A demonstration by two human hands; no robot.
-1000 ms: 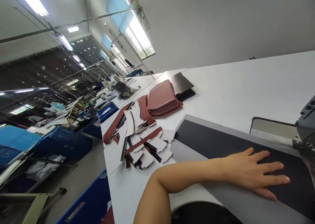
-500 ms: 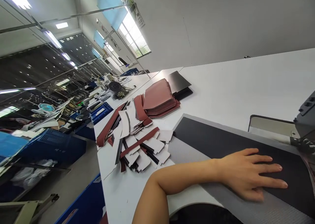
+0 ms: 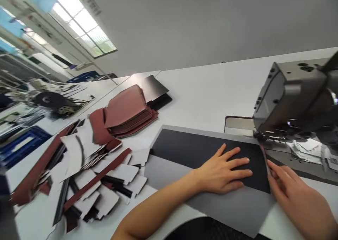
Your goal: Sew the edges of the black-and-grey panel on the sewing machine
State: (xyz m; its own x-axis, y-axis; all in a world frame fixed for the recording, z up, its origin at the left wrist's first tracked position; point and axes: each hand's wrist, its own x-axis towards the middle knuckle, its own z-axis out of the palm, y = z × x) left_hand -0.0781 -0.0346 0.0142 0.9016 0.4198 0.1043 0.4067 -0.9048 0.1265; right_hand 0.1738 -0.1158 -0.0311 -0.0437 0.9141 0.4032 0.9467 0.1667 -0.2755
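My left hand (image 3: 224,169) lies flat with fingers spread on a black sheet panel (image 3: 203,152), which sits on a wider grey backing board (image 3: 227,206). My right hand (image 3: 295,197) is at the panel's right edge, its fingertips pinching a thin reddish-brown strip (image 3: 264,160) there. The strip runs up toward the presser foot of a grey industrial sewing machine head (image 3: 290,95). The panel's corner lies just below the needle area, which is partly shadowed and hard to make out.
On the white worktable (image 3: 200,85) lie a stack of reddish-brown leather-like pieces (image 3: 124,109) and a loose pile of white and dark offcuts (image 3: 97,169). Black sheets (image 3: 155,92) lie behind the stack. A blue crate (image 3: 23,145) stands beyond the table's left edge.
My view has swung right, bringing the sewing machine head fully into sight. My right hand has entered at the panel's right edge. My left hand stays pressed on the panel.
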